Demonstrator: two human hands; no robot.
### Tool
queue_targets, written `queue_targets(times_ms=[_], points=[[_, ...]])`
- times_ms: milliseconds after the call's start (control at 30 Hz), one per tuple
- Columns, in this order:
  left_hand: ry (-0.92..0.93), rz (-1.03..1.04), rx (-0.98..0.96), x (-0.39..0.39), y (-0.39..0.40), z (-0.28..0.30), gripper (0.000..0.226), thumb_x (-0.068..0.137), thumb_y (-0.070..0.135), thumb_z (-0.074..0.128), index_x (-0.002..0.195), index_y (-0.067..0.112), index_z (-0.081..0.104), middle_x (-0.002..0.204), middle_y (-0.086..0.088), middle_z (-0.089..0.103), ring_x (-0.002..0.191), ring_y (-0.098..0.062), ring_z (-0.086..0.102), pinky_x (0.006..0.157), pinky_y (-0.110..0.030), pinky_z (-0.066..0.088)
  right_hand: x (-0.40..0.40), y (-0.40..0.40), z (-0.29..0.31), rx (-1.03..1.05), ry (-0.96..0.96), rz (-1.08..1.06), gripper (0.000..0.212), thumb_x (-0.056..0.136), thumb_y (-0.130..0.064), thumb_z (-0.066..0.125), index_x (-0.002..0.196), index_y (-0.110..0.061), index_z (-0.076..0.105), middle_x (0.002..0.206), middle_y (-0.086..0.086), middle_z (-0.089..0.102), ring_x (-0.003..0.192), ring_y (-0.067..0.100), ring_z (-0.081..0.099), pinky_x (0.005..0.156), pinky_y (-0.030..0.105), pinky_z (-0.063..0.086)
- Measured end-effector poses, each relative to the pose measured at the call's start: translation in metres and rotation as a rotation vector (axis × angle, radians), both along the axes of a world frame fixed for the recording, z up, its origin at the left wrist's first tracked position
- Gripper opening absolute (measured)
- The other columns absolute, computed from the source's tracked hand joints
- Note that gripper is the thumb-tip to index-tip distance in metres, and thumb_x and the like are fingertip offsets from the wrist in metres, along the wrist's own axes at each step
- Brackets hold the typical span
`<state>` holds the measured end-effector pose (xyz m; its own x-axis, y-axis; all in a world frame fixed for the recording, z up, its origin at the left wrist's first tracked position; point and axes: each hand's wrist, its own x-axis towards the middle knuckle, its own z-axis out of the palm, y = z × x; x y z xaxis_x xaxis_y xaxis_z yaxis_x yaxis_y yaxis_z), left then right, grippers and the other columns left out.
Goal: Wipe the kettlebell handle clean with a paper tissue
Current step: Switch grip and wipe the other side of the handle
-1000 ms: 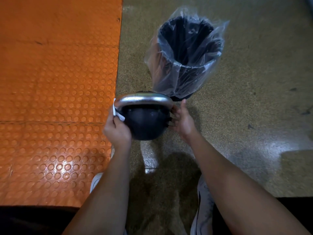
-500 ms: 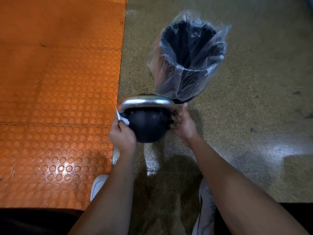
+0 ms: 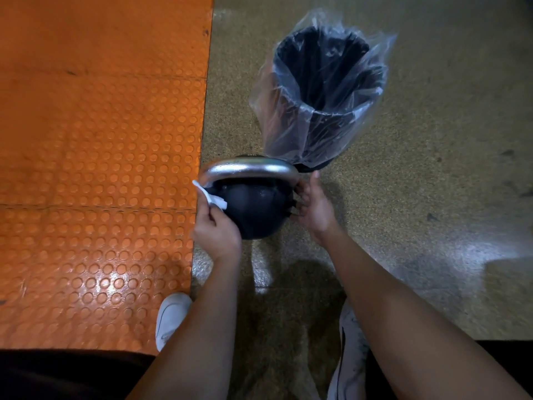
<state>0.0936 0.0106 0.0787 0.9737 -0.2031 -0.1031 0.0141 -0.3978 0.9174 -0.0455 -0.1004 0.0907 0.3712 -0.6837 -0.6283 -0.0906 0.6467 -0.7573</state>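
Observation:
A black kettlebell (image 3: 253, 209) with a shiny silver handle (image 3: 248, 170) stands on the speckled floor, right beside the edge of the orange mat. My left hand (image 3: 216, 235) pinches a white paper tissue (image 3: 209, 196) against the lower left end of the handle. My right hand (image 3: 313, 209) rests against the kettlebell's right side, fingers spread around the base of the handle there and the thumb pointing up. Its fingertips are partly hidden behind the ball.
A black waste bin lined with a clear plastic bag (image 3: 323, 93) stands just behind the kettlebell to the right. An orange studded mat (image 3: 98, 140) covers the floor on the left. My two white shoes (image 3: 170, 319) sit below the arms.
My left hand has slid down a little, so the tissue sits lower on the left end of the handle and shows more. The right hand stays on the kettlebell's side.

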Motion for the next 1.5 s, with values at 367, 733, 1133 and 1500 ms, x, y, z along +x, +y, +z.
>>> queue_targets(times_ms=[367,733,1133,1500], points=[[-0.01,-0.003,0.005,-0.007,0.002,-0.005,0.05,0.087,0.024,0.045,0.132,0.013,0.063,0.119,-0.01,0.072,0.108,-0.028,0.067,0.096,-0.033,0.049,0.001,0.0,-0.001,0.016,-0.017,0.0,0.063,0.106,-0.067,0.021,0.143,-0.03,0.056,0.135,-0.004,0.058,0.144,0.033,0.045,0.116,0.055,0.04],[-0.035,0.014,0.006,-0.006,-0.002,-0.007,0.051,0.086,0.021,0.045,0.132,0.01,0.063,0.125,-0.011,0.069,0.117,-0.028,0.064,0.103,-0.036,0.046,0.0,0.004,-0.002,-0.02,0.0,0.008,0.061,0.104,-0.071,0.022,0.139,-0.037,0.059,0.149,0.0,0.057,0.144,0.031,0.047,0.117,0.059,0.039],[0.001,0.038,-0.024,-0.006,-0.006,-0.001,0.05,0.089,0.018,0.045,0.137,0.009,0.058,0.13,-0.014,0.065,0.122,-0.031,0.061,0.104,-0.035,0.044,0.003,0.003,0.005,-0.01,0.004,0.011,0.049,0.108,-0.064,0.022,0.121,-0.041,0.064,0.122,-0.015,0.065,0.136,0.029,0.053,0.108,0.049,0.048],[-0.028,0.042,0.069,-0.013,-0.01,0.005,0.053,0.089,0.029,0.041,0.139,0.021,0.057,0.124,-0.009,0.069,0.108,-0.029,0.068,0.093,-0.037,0.052,0.004,0.005,0.003,-0.034,0.035,0.027,0.044,0.108,-0.064,0.026,0.113,-0.046,0.066,0.118,-0.019,0.067,0.129,0.023,0.057,0.112,0.052,0.046]])
